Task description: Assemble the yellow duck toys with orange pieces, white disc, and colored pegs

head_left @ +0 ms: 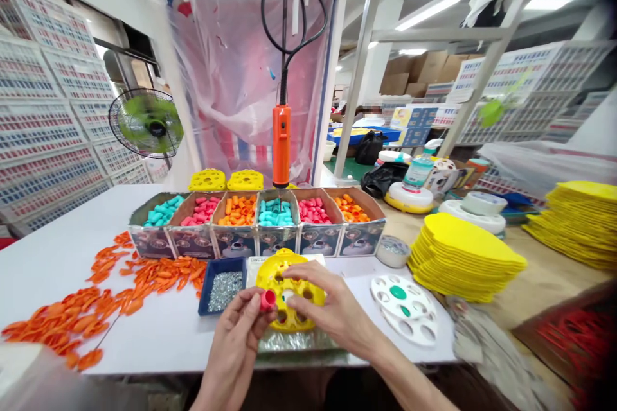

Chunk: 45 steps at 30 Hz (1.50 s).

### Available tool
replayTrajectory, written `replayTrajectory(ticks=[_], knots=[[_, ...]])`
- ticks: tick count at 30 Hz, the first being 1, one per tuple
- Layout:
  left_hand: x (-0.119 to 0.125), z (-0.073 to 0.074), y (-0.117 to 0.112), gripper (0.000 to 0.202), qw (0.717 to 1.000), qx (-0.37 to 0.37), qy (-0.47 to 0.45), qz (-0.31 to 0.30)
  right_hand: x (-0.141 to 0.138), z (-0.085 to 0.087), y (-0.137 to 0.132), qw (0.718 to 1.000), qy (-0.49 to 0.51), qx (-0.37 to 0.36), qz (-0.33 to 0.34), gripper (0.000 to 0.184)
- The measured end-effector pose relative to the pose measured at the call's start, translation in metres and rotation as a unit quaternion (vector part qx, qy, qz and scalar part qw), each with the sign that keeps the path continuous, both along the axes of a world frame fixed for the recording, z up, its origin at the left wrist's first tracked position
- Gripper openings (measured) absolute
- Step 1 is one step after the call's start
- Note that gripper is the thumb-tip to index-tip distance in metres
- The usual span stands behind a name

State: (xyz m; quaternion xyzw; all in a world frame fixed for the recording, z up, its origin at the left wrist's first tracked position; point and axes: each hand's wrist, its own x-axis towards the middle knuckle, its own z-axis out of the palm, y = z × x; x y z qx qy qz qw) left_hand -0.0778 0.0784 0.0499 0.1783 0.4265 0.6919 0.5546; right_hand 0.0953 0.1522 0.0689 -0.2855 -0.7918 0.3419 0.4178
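Observation:
My left hand [237, 329] pinches a small hollow pink plastic cap [268, 299], its open end facing me, at the left edge of a round yellow plastic plate [303, 318] with several holes. Above the plate is my right hand [332, 302], thumb and forefinger apart, with no object visible between them. The plate lies on a stack wrapped in clear plastic [299, 341]. To its left stands a dark blue tray [204, 298] of small metal screws [225, 289]. An orange electric screwdriver [281, 148] hangs point down behind the plate.
A row of cardboard bins [236, 245] holds teal, pink and orange pieces. Orange parts [164, 279] lie scattered on the left. At right are white perforated discs [405, 308], a tape roll [393, 250] and a yellow stack [463, 260]. A fan [147, 123] stands back left.

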Motion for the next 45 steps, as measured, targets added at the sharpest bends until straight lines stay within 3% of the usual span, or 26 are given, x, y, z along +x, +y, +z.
replayTrajectory(ticks=[3, 8, 14, 20, 23, 27, 29, 32, 36, 45], knots=[[0.005, 0.003, -0.001, 0.043, 0.999, 0.000, -0.030, -0.010, -0.009, 0.010, -0.015, 1.000, 0.004, 0.006, 0.018, 0.032], [0.007, 0.003, -0.004, 0.032, 0.998, 0.021, -0.030, -0.051, -0.014, 0.016, -0.019, 0.999, -0.005, 0.003, 0.048, 0.021], [0.006, 0.004, -0.010, 0.030, 0.997, 0.054, 0.044, -0.031, -0.013, 0.012, -0.020, 0.999, 0.008, -0.032, 0.003, 0.013], [0.018, -0.016, -0.019, 0.025, 0.983, 0.093, 0.156, 0.025, -0.011, 0.000, -0.034, 0.995, 0.024, -0.099, -0.009, 0.016], [0.021, -0.028, -0.021, 0.030, 0.975, 0.098, 0.194, 0.047, -0.004, -0.002, -0.025, 0.987, 0.023, -0.157, -0.009, 0.021], [0.013, -0.034, -0.018, 0.024, 0.925, 0.112, 0.342, 0.119, -0.003, 0.000, 0.009, 0.997, -0.020, -0.032, -0.063, 0.022], [0.006, -0.035, -0.014, 0.019, 0.903, 0.111, 0.393, 0.138, -0.008, 0.000, 0.026, 0.996, -0.068, 0.032, -0.051, 0.020], [0.000, -0.039, -0.009, 0.018, 0.896, 0.106, 0.411, 0.132, -0.018, -0.003, 0.041, 0.986, -0.140, 0.085, -0.024, 0.017], [-0.002, -0.047, -0.006, 0.019, 0.896, 0.111, 0.411, 0.126, -0.023, -0.008, 0.044, 0.978, -0.181, 0.098, -0.018, 0.016], [-0.009, -0.051, -0.005, 0.019, 0.879, 0.125, 0.443, 0.121, -0.012, -0.016, 0.045, 0.983, -0.146, 0.100, -0.055, 0.017]])
